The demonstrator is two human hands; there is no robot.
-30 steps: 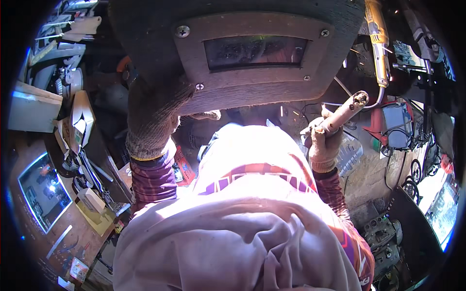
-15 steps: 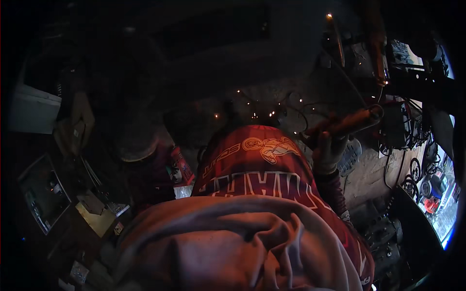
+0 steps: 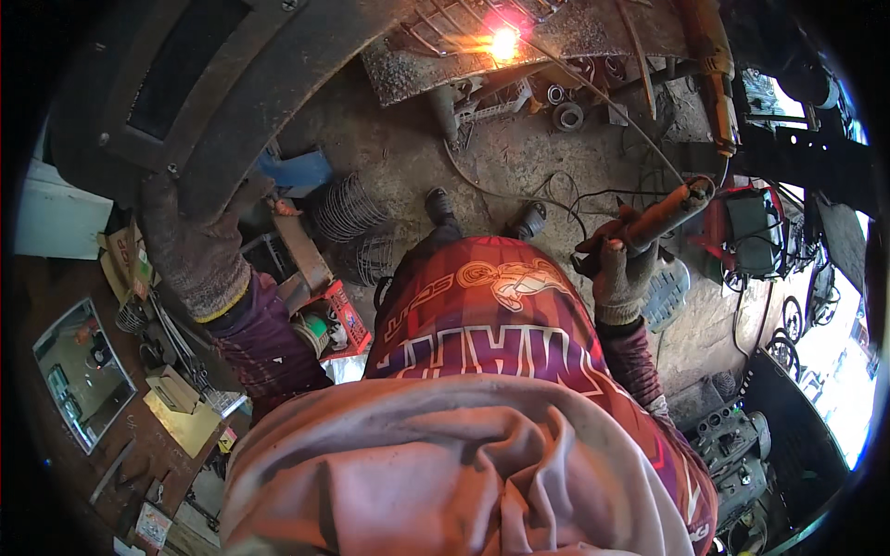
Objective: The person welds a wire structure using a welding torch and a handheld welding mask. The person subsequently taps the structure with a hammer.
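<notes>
My left hand point(image 3: 199, 255), in a grey knit glove, is closed at the lower edge of a dark welding mask point(image 3: 287, 83) with a rectangular window point(image 3: 185, 65); its fingers are partly hidden. My gloved right hand point(image 3: 623, 283) grips a worn brown electrode holder point(image 3: 669, 218). From its tip a thin welding rod point(image 3: 607, 100) slants up and left to the metal table. An orange-white glowing spot point(image 3: 504, 44) lies beside thin metal bars point(image 3: 434, 32) on the metal table point(image 3: 394, 76).
Wire coils point(image 3: 348, 208) and a blue container point(image 3: 301, 171) stand on the floor left of my feet. Cables point(image 3: 547, 199) trail across it. At right are a red-and-dark machine point(image 3: 751, 227) and a grey engine part point(image 3: 728, 454). A brown bench point(image 3: 56, 389) is at left.
The view has gone from very dark with scattered sparks to bright. My left hand and the mask have shifted left, uncovering the table and glowing spot. My right hand keeps hold of the electrode holder.
</notes>
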